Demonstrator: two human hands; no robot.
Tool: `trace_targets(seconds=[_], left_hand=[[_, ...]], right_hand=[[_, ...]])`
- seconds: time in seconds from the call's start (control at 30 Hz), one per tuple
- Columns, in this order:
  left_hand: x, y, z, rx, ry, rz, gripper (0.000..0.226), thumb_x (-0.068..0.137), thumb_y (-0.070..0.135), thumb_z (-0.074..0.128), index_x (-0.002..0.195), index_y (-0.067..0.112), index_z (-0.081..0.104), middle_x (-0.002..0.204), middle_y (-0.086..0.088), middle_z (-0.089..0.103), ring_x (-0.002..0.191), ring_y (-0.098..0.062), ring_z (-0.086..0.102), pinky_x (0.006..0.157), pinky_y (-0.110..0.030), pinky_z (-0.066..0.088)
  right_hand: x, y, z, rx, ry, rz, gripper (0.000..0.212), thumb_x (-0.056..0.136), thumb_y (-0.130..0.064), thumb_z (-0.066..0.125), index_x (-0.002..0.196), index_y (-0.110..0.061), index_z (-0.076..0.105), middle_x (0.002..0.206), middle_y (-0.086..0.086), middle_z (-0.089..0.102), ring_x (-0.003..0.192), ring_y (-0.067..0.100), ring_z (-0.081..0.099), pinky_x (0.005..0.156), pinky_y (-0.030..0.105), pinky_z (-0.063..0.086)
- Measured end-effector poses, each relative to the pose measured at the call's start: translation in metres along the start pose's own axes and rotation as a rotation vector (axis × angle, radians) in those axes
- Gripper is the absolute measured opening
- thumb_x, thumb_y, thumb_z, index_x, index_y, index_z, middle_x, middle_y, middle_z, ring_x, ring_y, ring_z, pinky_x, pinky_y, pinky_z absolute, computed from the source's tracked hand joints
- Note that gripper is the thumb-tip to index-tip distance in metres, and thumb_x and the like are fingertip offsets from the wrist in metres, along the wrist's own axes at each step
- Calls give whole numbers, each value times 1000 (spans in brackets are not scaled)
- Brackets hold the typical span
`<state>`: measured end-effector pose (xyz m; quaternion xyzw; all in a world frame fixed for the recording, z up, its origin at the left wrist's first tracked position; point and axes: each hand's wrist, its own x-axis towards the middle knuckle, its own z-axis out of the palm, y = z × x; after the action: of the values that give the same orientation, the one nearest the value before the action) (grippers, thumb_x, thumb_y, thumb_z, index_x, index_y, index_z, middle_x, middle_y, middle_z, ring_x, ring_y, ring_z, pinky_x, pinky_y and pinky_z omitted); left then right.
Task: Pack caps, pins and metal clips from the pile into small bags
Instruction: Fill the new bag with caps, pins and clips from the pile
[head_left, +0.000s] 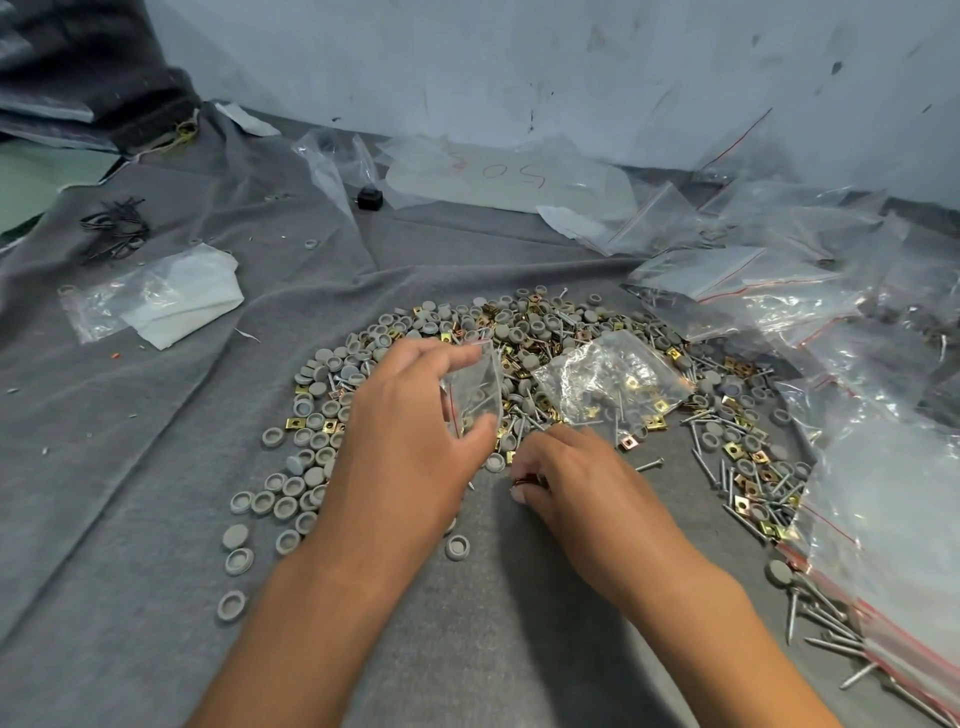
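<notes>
Two hands (410, 415), bag (475, 389), perhaps clips (524, 480).

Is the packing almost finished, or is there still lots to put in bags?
Still lots. Done: one filled bag lies on the pile, with more bags heaped at right. In hand: the left hand holds a small bag with a few pins inside, while the right hand pinches small parts. Left: a big pile of caps, pins and clips.

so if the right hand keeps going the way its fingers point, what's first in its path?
Probably the small bag held in the left hand: the right hand points left and slightly up toward its lower edge. Depth is unclear.
</notes>
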<state>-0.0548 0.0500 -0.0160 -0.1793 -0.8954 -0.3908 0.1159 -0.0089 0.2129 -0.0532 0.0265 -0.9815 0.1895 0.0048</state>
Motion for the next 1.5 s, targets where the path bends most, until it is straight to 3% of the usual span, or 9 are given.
trace_targets(seconds=[0.17, 0.33, 0.47, 0.6, 0.9, 1.1, 1.2, 1.33, 1.5], left_hand=[[0, 0, 1, 10, -6, 1, 52, 79, 22, 82, 128, 26, 67, 107, 20, 54, 78, 8, 50, 80, 3, 33], [-2, 2, 2, -13, -36, 7, 56, 79, 25, 83, 131, 32, 64, 109, 21, 54, 82, 4, 53, 78, -3, 38], [-1, 4, 5, -4, -53, 12, 57, 77, 26, 85, 131, 30, 65, 111, 20, 53, 82, 0, 50, 79, -7, 37], [-1, 3, 6, 7, -59, 21, 60, 74, 23, 87, 130, 29, 65, 111, 22, 52, 81, 6, 49, 79, -2, 35], [-1, 0, 3, -10, -24, 20, 55, 78, 24, 82, 131, 30, 65, 110, 21, 54, 82, 9, 50, 80, 0, 34], [1, 1, 3, -21, -24, 4, 56, 79, 26, 82, 132, 32, 63, 112, 23, 53, 81, 8, 50, 79, -2, 37], [2, 2, 6, -40, -32, 13, 56, 81, 28, 79, 134, 35, 60, 112, 25, 51, 86, 7, 51, 84, -6, 41], [4, -1, 7, -68, -20, 24, 58, 82, 31, 77, 135, 40, 56, 111, 27, 49, 93, 6, 51, 86, -11, 45], [8, -5, 6, -76, -7, 21, 58, 81, 28, 78, 135, 35, 60, 112, 25, 50, 88, 4, 52, 86, -9, 40]], right_hand=[[4, 6, 0, 118, 91, 15, 8, 97, -29, 62, 93, -30, 55, 94, -15, 54, 92, 10, 53, 77, 34, 47], [6, -1, -30, 315, 726, -193, 9, 92, -30, 68, 98, -24, 65, 98, -17, 63, 88, 1, 56, 76, 14, 41], [7, -13, -23, 285, 723, -282, 10, 87, -19, 79, 93, -14, 73, 101, -8, 71, 98, 13, 64, 85, 26, 49], [7, -17, -23, 295, 787, -267, 10, 91, -22, 75, 98, -16, 76, 102, -5, 67, 100, 16, 61, 89, 22, 44], [16, 11, -32, 362, 724, 4, 10, 97, -31, 63, 97, -25, 71, 95, -13, 61, 89, 2, 58, 77, 10, 39], [55, 32, -22, 307, 500, 165, 11, 99, -25, 62, 105, -26, 70, 99, -10, 66, 86, 0, 57, 75, 3, 39], [97, 26, -26, 246, 329, 170, 22, 100, -23, 60, 119, -31, 66, 111, -9, 63, 93, 8, 60, 86, 25, 53], [143, 18, -29, -14, 98, 134, 34, 100, -19, 59, 131, -34, 61, 133, 3, 55, 119, 23, 56, 101, 37, 45], [158, 23, -23, -99, 13, 128, 12, 98, -19, 62, 105, -29, 65, 122, 5, 59, 106, 23, 59, 94, 37, 49]])
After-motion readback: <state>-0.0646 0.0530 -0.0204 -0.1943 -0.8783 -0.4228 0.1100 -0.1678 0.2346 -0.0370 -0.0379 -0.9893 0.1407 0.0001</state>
